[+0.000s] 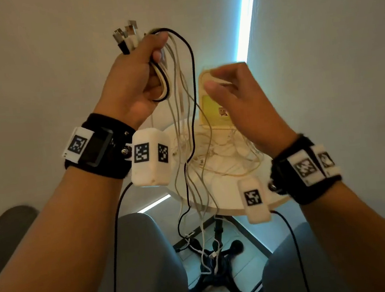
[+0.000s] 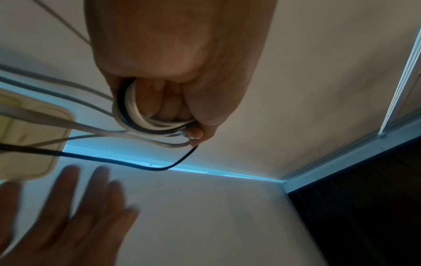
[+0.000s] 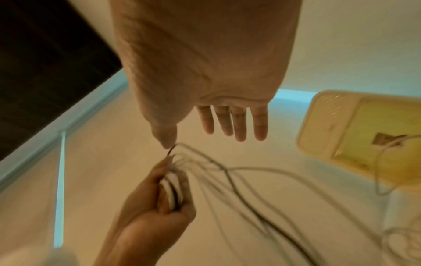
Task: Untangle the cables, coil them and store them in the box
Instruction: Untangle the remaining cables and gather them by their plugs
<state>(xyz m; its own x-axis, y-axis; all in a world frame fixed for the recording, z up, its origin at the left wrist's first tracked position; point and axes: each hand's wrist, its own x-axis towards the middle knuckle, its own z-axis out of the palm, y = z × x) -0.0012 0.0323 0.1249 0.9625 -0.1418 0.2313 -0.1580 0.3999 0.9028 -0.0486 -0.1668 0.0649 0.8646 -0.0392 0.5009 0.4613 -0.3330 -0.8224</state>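
My left hand (image 1: 139,67) is raised and grips a coiled bundle of white and black cables (image 1: 163,84), with several USB plugs (image 1: 126,36) sticking up above the fist. From the bundle, white strands and one black cable (image 1: 192,56) hang down past the table edge. The left wrist view shows the coil (image 2: 134,115) wrapped in my curled fingers. My right hand (image 1: 228,88) hovers to the right of the hanging strands with straight, motion-blurred fingers (image 3: 239,124) and holds nothing. The yellow box (image 1: 211,109) stands open behind it. More tangled white cables (image 1: 226,151) lie on the table.
The small round white table (image 1: 218,209) stands in a wall corner with a blue light strip (image 1: 243,18). Under it is a black star-shaped base (image 1: 216,271), where cable ends dangle. My knees in grey trousers (image 1: 152,260) flank it.
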